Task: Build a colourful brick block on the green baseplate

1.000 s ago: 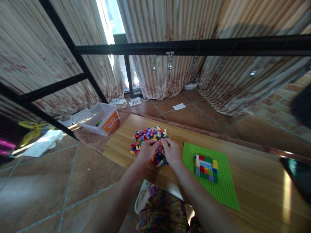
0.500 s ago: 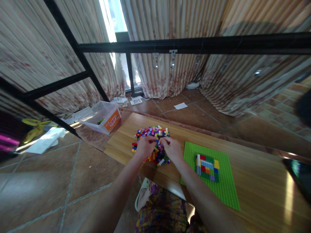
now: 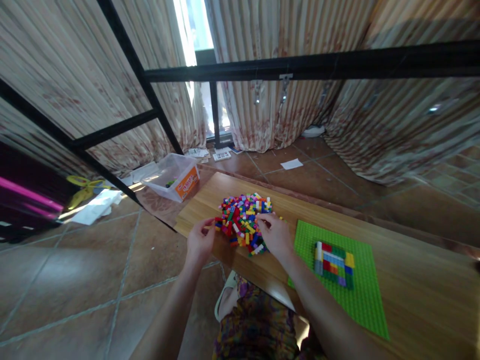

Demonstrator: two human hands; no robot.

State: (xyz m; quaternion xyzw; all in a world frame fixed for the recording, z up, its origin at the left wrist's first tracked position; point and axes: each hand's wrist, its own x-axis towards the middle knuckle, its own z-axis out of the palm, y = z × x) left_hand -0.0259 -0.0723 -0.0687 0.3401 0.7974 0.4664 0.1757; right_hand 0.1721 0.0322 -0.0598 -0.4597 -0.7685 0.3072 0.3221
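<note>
A heap of small coloured toy bricks [image 3: 243,222] lies on the wooden table between my hands. My left hand [image 3: 198,242] is at the heap's left edge, its thumb and forefinger curled together beside some red bricks [image 3: 218,220]. What those fingertips pinch, if anything, is too small to make out. Over the heap's right side, my right hand [image 3: 276,234] is closed in a pinch, with a small whitish brick at its fingertips. To the right, a green baseplate [image 3: 365,295] carries a roughly rectangular build of multicoloured bricks [image 3: 334,265].
A clear plastic box [image 3: 159,187] with an orange label stands beyond the table's left end, a few pieces inside. Black metal bars [image 3: 240,71] cross in front of the curtains [image 3: 251,117]. Papers [image 3: 291,164] lie on the tiled floor [image 3: 90,280].
My hands have parted: the left moved from the middle of the heap to its left edge, while the right stays over the right side. The whole view has shifted slightly.
</note>
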